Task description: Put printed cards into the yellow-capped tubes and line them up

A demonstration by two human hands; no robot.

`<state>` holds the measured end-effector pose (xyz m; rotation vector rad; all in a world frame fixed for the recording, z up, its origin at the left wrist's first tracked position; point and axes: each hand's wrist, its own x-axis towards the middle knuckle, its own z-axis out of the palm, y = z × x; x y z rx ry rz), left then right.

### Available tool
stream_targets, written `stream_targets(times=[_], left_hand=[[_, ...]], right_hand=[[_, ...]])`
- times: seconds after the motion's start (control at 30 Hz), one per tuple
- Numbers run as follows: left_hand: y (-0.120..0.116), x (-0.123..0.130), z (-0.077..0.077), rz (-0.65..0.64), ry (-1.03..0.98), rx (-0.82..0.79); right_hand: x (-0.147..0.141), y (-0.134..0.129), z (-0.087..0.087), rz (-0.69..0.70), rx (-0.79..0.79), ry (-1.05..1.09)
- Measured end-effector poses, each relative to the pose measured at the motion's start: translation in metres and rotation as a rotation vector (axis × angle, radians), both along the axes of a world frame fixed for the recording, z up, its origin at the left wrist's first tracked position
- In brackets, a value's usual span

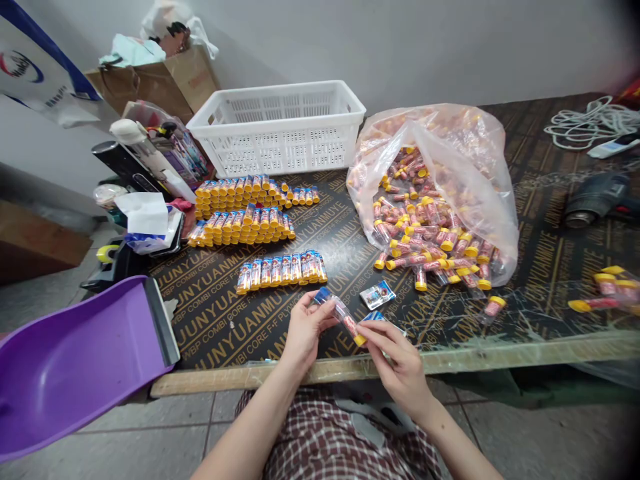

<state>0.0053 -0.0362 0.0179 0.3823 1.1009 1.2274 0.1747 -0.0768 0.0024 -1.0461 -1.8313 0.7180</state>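
Note:
Both my hands hold one small clear tube [344, 316] with pink pieces inside, tilted above the table's front edge. My left hand [306, 328] pinches its blue upper end. The fingertips of my right hand [399, 358] grip it near the yellow cap at the lower end. A stack of flat printed labels [378, 294] lies just beyond, and another blue-printed label [373, 317] is partly hidden by my right fingers. Ahead of my left hand lies a row of tubes with blue labels [283, 269], with stacked rows of labelled tubes [245, 227] behind it.
A plastic bag [480, 157] spills unlabelled tubes [425, 230] onto the dark table. Behind stands a white basket [280, 147]. A heat gun [593, 200], white cable [580, 123] and loose tubes [610, 287] lie right. A purple dustpan [90, 360] juts in at left, near bottles [135, 150].

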Motion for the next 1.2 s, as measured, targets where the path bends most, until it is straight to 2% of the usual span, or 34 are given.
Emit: stream_targets(times=[0.1,0.2,0.33,0.53,0.67,1.2], left_hand=[[-0.002,-0.001,0.004,-0.102,0.020,0.006],[-0.006,-0.002,0.006,-0.272,0.039,-0.009],[-0.014,0.001,0.008,-0.438,0.030,-0.014],[-0.020,0.008,0.010,-0.467,0.055,-0.040],[-0.023,0.012,0.011,-0.446,0.032,-0.057],[-0.025,0.011,0.010,-0.428,0.031,-0.055]], right_hand=[[0.000,0.003,-0.004,-0.015,0.024,-0.016],[0.001,0.006,-0.004,-0.041,0.039,-0.056],[0.003,0.011,0.000,0.066,0.016,-0.081],[0.005,0.013,0.002,0.211,-0.061,-0.048],[0.005,0.011,-0.002,0.219,-0.130,0.031],[-0.003,0.010,0.001,0.230,-0.164,0.110]])
